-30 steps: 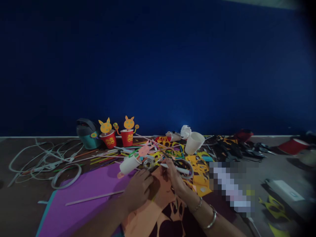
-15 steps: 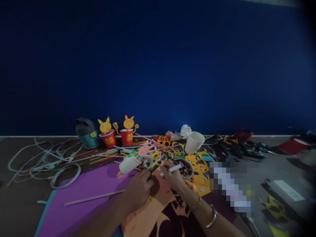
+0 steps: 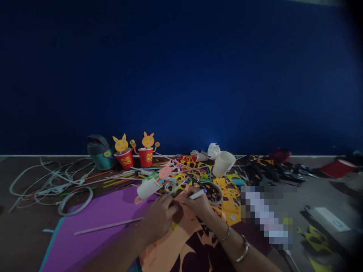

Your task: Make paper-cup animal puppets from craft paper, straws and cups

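My right hand [image 3: 198, 204] is closed around a white marker [image 3: 197, 194] with a purple end, its tip low over an orange paper sheet [image 3: 181, 230]. Beside it, my left hand [image 3: 161, 215] rests on the sheet's left part, fingers bent; whether they pinch anything is hidden. Just behind my left hand, a white paper cup [image 3: 148, 188] leans on its side with a pink paper figure [image 3: 166, 171] at its mouth. A purple sheet [image 3: 104, 226] lies under my left forearm, with a pale stick [image 3: 104, 227] on it.
Two red cups [image 3: 145, 157] with orange cat figures stand at the back, near a teal container [image 3: 101, 155]. Another white cup [image 3: 223, 164], tape rolls [image 3: 216, 192], yellow paper scraps [image 3: 228, 192] and white cables [image 3: 51, 185] lie around. A blue wall rises behind.
My right hand has shifted slightly left and down with the marker, which is tilted a little differently. My left hand stays nearly in place.
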Available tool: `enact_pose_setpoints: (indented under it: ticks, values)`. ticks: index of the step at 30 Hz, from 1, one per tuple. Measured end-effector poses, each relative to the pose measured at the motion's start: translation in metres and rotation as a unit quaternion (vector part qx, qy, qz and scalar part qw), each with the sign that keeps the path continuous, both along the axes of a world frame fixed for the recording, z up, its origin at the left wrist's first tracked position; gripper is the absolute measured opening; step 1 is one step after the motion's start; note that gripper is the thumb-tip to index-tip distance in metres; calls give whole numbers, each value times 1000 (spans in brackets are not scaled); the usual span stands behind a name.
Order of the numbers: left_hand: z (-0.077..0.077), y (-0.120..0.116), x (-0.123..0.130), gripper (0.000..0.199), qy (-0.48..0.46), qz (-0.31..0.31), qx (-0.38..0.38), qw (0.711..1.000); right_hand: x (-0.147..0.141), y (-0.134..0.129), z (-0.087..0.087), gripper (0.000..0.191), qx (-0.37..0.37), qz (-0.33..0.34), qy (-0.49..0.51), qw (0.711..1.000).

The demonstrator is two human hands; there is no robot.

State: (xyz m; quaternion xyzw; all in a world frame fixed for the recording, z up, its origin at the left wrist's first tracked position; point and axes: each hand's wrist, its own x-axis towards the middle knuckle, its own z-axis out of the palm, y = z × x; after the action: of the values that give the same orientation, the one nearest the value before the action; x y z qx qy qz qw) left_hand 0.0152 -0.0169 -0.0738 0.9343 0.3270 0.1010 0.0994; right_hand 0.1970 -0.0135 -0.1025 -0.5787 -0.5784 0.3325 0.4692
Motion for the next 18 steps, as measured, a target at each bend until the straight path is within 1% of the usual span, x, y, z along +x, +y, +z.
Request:
enact_pose_setpoints:
  ticks: [5, 18]
  values:
    - [-1, 0, 0, 24, -3, 0, -3, 1000, -1, -2, 5, 21, 6, -6, -18, 1000]
    - [1, -1, 1, 20, -2, 1, -4, 1000, -1, -4, 4, 19, 18, -14, -45, 999]
